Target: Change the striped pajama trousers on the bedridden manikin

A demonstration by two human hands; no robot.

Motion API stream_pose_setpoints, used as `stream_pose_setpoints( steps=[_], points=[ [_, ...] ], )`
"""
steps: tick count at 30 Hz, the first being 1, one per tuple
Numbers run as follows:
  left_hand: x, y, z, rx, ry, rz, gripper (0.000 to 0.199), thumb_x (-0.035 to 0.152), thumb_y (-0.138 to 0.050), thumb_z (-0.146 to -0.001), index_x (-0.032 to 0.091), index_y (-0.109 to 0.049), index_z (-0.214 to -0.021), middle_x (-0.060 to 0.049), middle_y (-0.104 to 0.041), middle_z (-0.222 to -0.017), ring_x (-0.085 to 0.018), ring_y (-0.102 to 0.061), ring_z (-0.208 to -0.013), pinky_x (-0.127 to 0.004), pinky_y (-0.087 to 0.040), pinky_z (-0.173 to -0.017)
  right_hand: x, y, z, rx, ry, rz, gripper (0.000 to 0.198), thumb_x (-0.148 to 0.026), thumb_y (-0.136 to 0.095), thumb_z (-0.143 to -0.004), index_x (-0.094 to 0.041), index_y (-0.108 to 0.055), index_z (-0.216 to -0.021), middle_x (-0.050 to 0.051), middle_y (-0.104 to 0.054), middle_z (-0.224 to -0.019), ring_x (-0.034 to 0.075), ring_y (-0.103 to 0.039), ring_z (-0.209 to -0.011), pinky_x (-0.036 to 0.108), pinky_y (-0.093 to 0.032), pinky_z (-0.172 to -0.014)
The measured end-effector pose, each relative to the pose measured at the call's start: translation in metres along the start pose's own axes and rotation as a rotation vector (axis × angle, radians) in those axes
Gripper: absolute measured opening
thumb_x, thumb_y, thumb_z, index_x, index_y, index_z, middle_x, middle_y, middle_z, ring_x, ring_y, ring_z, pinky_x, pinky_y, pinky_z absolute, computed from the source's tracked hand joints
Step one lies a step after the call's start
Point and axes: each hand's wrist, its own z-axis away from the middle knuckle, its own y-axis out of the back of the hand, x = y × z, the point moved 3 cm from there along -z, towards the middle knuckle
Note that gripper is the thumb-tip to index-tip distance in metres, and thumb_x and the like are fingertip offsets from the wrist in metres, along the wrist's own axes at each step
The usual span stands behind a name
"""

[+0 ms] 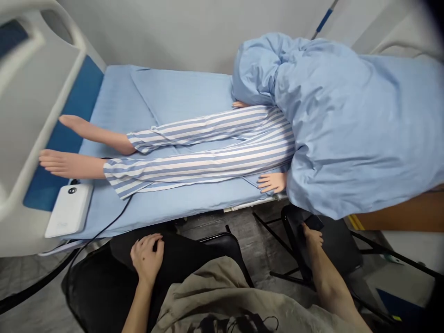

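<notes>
My left hand (147,256) lies palm down on my black-trousered leg (187,259), its fingers stretched out and holding nothing. Off to the right, my right hand (313,238) reaches down over a black folding chair (342,252). Its fingers grip the edge of a small, flat, dark thing (315,223) that looks like a phone. In front of me a manikin in blue-and-white striped trousers (208,162) lies on the bed. A light blue quilt (340,111) covers its upper body; one manikin hand (272,182) sticks out below the quilt.
The blue-sheeted bed (166,92) has a white-and-blue end board (74,92) at the left. A white box (69,210) with a round dial sits by the manikin's feet. Its black cable (104,229) hangs over the bed's near edge.
</notes>
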Motion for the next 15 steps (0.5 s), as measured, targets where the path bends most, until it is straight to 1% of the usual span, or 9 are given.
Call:
stream_pose_setpoints(
  steps=[2,3,5,7,10,12,15],
  points=[
    [0.0,0.0,-0.002,-0.016,0.017,-0.018,0.025,0.035,-0.049,-0.084,0.021,-0.069,-0.081,-0.007,-0.075,-0.098,-0.026,-0.065,-0.103,-0.045,-0.034,-0.107,-0.002,-0.009,-0.012,0.031,-0.095,-0.03,0.087,-0.059,-0.076,-0.068,-0.004,-0.05,-0.131,0.042,-0.044,-0.129,0.046,-0.046,-0.13,0.055,-0.044,-0.095],
    [0.0,0.0,-0.002,-0.02,0.026,-0.023,0.025,0.035,-0.049,-0.084,0.021,-0.069,-0.08,-0.007,-0.075,-0.098,-0.026,-0.065,-0.102,-0.045,-0.035,-0.107,-0.004,-0.012,-0.017,0.039,-0.118,-0.042,0.086,-0.059,-0.075,-0.069,-0.005,-0.05,-0.13,0.042,-0.044,-0.129,0.046,-0.047,-0.128,0.055,-0.045,-0.094],
    [-0.001,-0.001,-0.004,-0.021,0.033,-0.03,0.026,0.037,-0.049,-0.083,0.021,-0.069,-0.08,-0.007,-0.075,-0.097,-0.027,-0.066,-0.1,-0.045,-0.038,-0.105,-0.011,-0.013,-0.026,0.022,-0.113,-0.054,0.081,-0.06,-0.07,-0.075,-0.003,-0.051,-0.13,0.041,-0.042,-0.131,0.044,-0.048,-0.127,0.056,-0.046,-0.093],
    [-0.002,-0.003,-0.006,-0.014,0.026,-0.038,0.027,0.038,-0.048,-0.083,0.021,-0.069,-0.079,-0.007,-0.075,-0.096,-0.026,-0.066,-0.098,-0.045,-0.04,-0.103,-0.017,-0.01,-0.037,-0.01,-0.094,-0.069,0.08,-0.061,-0.064,-0.078,0.001,-0.052,-0.128,0.04,-0.042,-0.131,0.044,-0.048,-0.124,0.057,-0.045,-0.092],
    [-0.003,-0.006,-0.008,-0.015,0.018,-0.053,0.028,0.038,-0.047,-0.083,0.021,-0.069,-0.079,-0.007,-0.075,-0.096,-0.027,-0.066,-0.097,-0.045,-0.042,-0.101,-0.022,-0.004,-0.048,-0.03,-0.109,-0.08,0.079,-0.062,-0.063,-0.079,0.002,-0.054,-0.125,0.038,-0.046,-0.128,0.042,-0.05,-0.12,0.055,-0.046,-0.091],
    [-0.003,-0.007,-0.008,-0.016,0.016,-0.057,0.028,0.038,-0.047,-0.083,0.021,-0.069,-0.079,-0.007,-0.074,-0.096,-0.028,-0.066,-0.097,-0.046,-0.044,-0.099,-0.022,-0.003,-0.05,-0.021,-0.112,-0.081,0.075,-0.06,-0.066,-0.077,0.001,-0.057,-0.121,0.038,-0.047,-0.128,0.042,-0.051,-0.12,0.053,-0.047,-0.089],
    [-0.001,-0.006,-0.007,-0.004,0.018,-0.05,0.026,0.039,-0.048,-0.082,0.022,-0.067,-0.079,-0.006,-0.075,-0.095,-0.028,-0.067,-0.097,-0.047,-0.044,-0.099,-0.021,-0.001,-0.042,0.008,-0.099,-0.081,0.071,-0.058,-0.069,-0.076,0.001,-0.06,-0.114,0.04,-0.048,-0.125,0.042,-0.052,-0.12,0.051,-0.048,-0.088]
  ],
)
